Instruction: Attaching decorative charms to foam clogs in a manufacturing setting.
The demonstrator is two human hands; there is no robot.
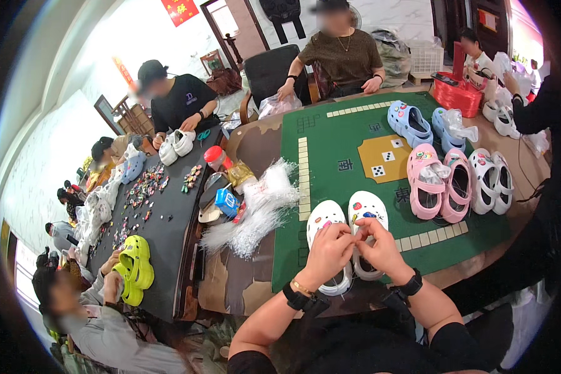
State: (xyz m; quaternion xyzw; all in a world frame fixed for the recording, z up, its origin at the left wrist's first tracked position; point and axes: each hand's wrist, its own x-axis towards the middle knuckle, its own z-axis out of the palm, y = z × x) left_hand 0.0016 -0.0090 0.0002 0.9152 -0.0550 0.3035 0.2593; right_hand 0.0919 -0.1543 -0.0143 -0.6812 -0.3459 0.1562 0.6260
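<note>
A pair of white clogs with coloured charms stands on the green mat right in front of me: the left clog and the right clog. Over their openings, my left hand and my right hand meet, thumbs and fingertips pinched close together. Whatever is between the fingertips is too small to name. My hands hide the middle of both shoes. A thin clear strand seems to show near the clogs' heels.
Pink clogs, more white clogs and blue clogs stand to the right. Left lie a heap of clear plastic strands and a red-lidded jar. Several people handle clogs around a dark table strewn with charms.
</note>
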